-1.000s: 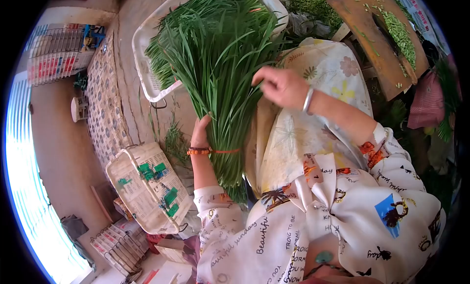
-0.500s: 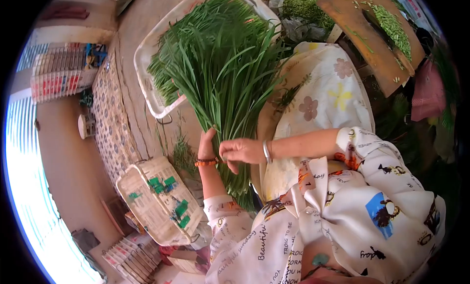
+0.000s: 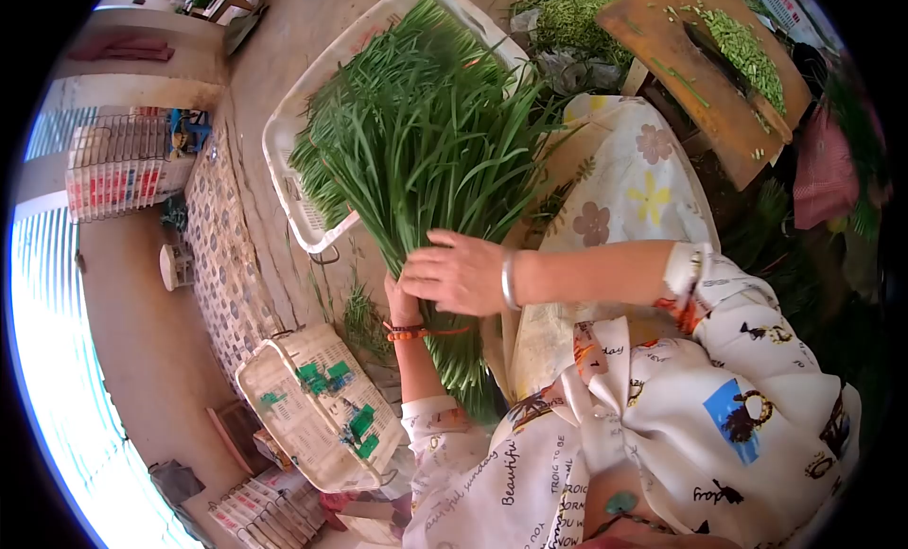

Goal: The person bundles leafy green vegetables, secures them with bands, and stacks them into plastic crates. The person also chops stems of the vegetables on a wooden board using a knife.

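A large bunch of garlic chives [image 3: 445,161] fans out its long green leaves away from me, with the pale cut stalk ends toward my body. My left hand [image 3: 401,301], with a beaded bracelet at the wrist, grips the bunch from its left side; its fingers are partly hidden behind the stalks. Across the front of the stalks lies my right hand [image 3: 459,273], a silver bangle on its wrist. Its fingers bend over the bunch and meet the left hand. A thin red strand [image 3: 448,331] crosses the stalks just below the hands.
A white plastic crate [image 3: 312,232] holding more chives stands beyond the bunch. At the upper right, a wooden board [image 3: 653,38] carries a knife [image 3: 719,57] and chopped green pieces [image 3: 752,52]. A pale basket [image 3: 284,435] with green items sits at the lower left. Flowered cloth [image 3: 615,190] covers my lap.
My right hand has moved up and left, closing over the bunch against the left hand. The red strand now shows across the stalks. The view has shifted slightly.
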